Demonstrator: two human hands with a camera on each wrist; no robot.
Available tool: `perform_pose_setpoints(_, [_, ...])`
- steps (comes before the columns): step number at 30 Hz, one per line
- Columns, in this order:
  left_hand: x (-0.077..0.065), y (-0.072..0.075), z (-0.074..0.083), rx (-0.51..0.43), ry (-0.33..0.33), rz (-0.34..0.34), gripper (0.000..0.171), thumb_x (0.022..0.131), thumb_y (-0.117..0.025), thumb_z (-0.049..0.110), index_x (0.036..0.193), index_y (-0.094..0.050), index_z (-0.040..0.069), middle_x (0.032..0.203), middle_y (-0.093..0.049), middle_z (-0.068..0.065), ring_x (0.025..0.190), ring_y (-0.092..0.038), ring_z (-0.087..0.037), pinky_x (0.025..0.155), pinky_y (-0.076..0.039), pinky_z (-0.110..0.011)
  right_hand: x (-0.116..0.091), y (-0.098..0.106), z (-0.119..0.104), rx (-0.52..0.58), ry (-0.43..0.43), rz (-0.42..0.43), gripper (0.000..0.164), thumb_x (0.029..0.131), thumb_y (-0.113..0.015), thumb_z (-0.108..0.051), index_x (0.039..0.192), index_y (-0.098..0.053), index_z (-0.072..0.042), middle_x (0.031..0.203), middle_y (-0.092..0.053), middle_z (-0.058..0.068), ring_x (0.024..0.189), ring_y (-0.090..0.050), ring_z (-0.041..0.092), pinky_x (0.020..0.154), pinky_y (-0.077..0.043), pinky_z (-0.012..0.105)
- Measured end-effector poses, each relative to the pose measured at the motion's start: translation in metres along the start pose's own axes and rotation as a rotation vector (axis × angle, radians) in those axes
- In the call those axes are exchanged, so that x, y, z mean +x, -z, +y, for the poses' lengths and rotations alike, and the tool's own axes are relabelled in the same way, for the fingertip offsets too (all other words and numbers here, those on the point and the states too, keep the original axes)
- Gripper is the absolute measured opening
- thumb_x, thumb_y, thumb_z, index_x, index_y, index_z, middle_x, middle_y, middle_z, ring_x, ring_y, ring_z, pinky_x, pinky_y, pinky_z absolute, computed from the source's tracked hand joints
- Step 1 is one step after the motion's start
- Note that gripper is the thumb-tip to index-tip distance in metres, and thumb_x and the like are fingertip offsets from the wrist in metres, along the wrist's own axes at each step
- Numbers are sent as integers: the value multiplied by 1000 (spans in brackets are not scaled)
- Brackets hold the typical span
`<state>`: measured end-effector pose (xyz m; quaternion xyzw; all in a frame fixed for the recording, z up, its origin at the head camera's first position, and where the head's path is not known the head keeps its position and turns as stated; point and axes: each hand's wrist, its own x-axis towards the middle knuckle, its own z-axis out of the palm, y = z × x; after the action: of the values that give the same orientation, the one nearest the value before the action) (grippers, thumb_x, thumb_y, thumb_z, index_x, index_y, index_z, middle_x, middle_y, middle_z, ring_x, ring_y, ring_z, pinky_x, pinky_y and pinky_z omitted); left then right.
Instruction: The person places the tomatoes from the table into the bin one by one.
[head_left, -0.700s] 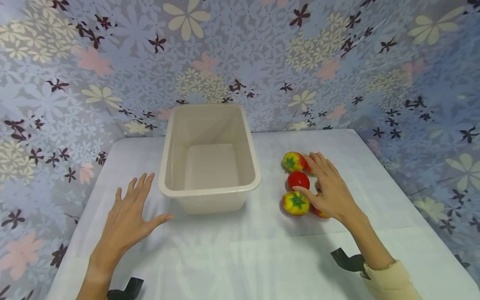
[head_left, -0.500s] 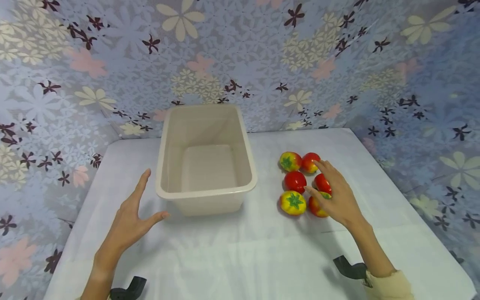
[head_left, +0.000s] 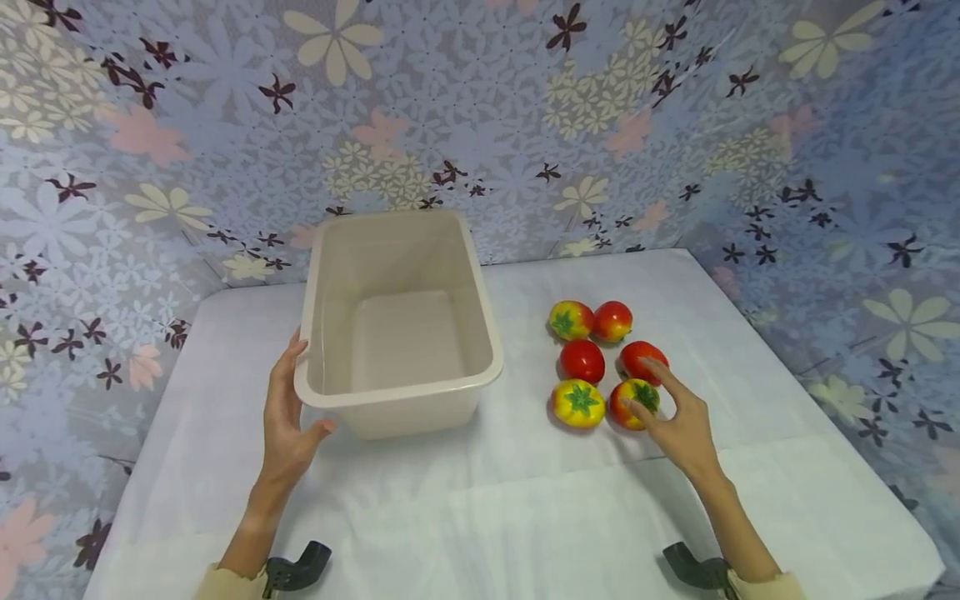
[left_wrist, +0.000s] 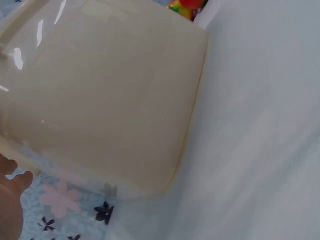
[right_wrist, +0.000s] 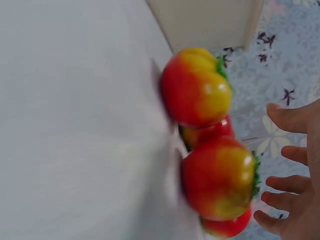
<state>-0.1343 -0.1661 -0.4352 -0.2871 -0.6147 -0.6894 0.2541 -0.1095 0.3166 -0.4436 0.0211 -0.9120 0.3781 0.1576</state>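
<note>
A beige plastic bin (head_left: 405, 408) stands on the white-covered table, its inside bare. My left hand (head_left: 287, 429) is at the bin's front left corner, fingers up along the left rim and thumb pointing at the front wall. In the left wrist view, the fingertips (left_wrist: 17, 180) show right by the rim. Several red and yellow tomatoes, which look artificial, lie in a cluster to the right of the bin. My right hand (head_left: 686, 425) hovers with spread fingers beside the front right tomato (head_left: 626, 412) and the red tomato (head_left: 637, 358) behind it, holding nothing.
A yellow tomato with a green calyx (head_left: 579, 402) lies front left in the cluster, a red one (head_left: 582, 361) behind it. Two more sit farther back. Floral cloth (head_left: 525, 125) walls the table (head_left: 480, 533) at the back and sides.
My left hand has moved right and up to the bin's corner. The right hand has drawn back toward me, uncovering the tomatoes on the right. The head view has shifted slightly.
</note>
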Motion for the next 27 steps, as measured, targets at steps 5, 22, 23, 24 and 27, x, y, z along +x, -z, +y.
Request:
perform_pose_setpoints(5, [-1,-10,-8,-81,-71,148,75,79,-82,21,131,-44,-17,145,-44,-27,143,-35,-32,113,-36,-31,-9,-7,7,-26,-65,-71,69,82,-79,-22,144,-48,-13,147,-46,22,136,-37,48,103,-33,70])
perform_pose_setpoints(22, [0,-25,-33,6,-242,356,73,67,-90,30,109,-58,-19,111,-70,-13,105,-63,-22,94,-48,-28,-15,-5,17,-97,-35,-96,68,77,-79,-3,139,-51,-6,149,-40,28,133,-38,53,99,-37,68])
perform_pose_setpoints(23, [0,-24,-32,-25,-245,358,70,66,-91,27,109,-59,-19,110,-71,-14,106,-63,-23,94,-47,-30,-16,-6,18,-101,-28,-99,68,77,-79,-3,139,-51,-6,148,-41,28,132,-38,53,98,-38,68])
perform_pose_setpoints(24, [0,-24,-31,-57,-245,358,68,65,-91,23,108,-60,-19,110,-71,-14,106,-63,-23,95,-47,-30,-15,-6,19,-104,-21,-100,68,77,-80,-4,138,-52,-6,148,-41,28,132,-39,54,98,-38,68])
perform_pose_setpoints(27, [1,-22,-25,-148,-218,338,62,64,-91,12,108,-61,-19,110,-71,-14,104,-63,-24,92,-48,-29,-14,-9,20,-100,1,-95,67,77,-80,-5,137,-53,-6,147,-43,28,132,-40,53,98,-39,67])
